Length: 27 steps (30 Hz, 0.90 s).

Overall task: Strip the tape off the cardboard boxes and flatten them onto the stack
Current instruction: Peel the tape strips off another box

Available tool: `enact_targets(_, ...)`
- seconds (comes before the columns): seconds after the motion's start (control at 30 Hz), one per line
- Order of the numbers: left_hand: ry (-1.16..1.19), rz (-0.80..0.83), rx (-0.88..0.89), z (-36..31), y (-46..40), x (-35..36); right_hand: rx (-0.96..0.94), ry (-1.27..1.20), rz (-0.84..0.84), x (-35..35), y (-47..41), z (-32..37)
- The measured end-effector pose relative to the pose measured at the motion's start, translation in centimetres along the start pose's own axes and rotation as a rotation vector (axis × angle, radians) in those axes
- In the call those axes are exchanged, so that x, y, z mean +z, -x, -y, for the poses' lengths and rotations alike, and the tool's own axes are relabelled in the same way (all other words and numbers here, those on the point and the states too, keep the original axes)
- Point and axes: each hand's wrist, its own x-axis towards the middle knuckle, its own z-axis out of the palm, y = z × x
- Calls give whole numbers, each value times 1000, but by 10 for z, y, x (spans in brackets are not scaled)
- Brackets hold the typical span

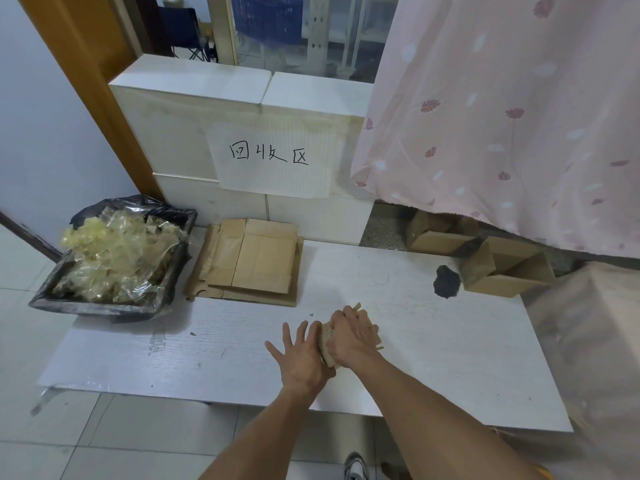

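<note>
Both hands work a small cardboard box (327, 344) on the white bench (433, 358): the right hand (351, 336) curls over its top, gripping it, while the left hand (301, 355) presses flat-fingered against its side. Farther back lies the stack of flattened cardboard (254, 261), beside a bin (104, 303) full of stripped tape.

One head-worn wide-angle view, forward and steeply down, close above the white board (242, 341).
</note>
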Motion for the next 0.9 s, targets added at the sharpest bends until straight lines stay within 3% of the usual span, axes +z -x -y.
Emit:
enact_targets(0.4,-6,8,6,-3,4,0,2,-2,2,0,-2,-5)
enact_targets(0.5,16,2,-20,-3,4,1,75,-77,-10,8,0,-2)
enact_targets(0.73,34,-6,-28,-2,3,5,131,-169,-237,21,11,-7)
enact_targets(0.9,53,-7,-27,-6,6,4,165,-257,-281,27,14,9)
